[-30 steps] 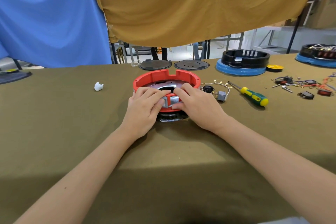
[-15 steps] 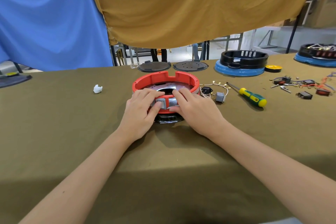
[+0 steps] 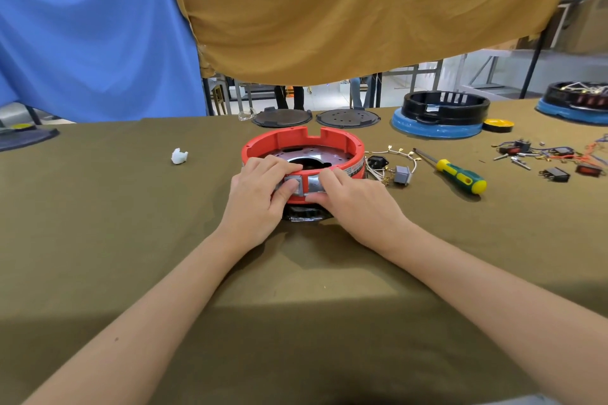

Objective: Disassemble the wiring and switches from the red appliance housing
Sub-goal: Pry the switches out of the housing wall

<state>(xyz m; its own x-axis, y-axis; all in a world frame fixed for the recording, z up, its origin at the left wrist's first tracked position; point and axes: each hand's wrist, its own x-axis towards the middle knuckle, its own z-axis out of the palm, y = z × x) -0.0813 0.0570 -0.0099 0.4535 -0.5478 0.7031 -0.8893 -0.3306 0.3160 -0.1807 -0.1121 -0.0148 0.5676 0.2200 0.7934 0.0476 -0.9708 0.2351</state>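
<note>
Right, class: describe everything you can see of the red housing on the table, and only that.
The red housing is a round, open-topped ring, plastic by its look, with a notch in its far wall. Inside lies a shiny metal plate with a dark central opening. A silvery band with a small grey switch runs across its near wall. It sits upright on the olive-covered table. The left hand and right hand both grip its near rim, thumbs on that band.
</note>
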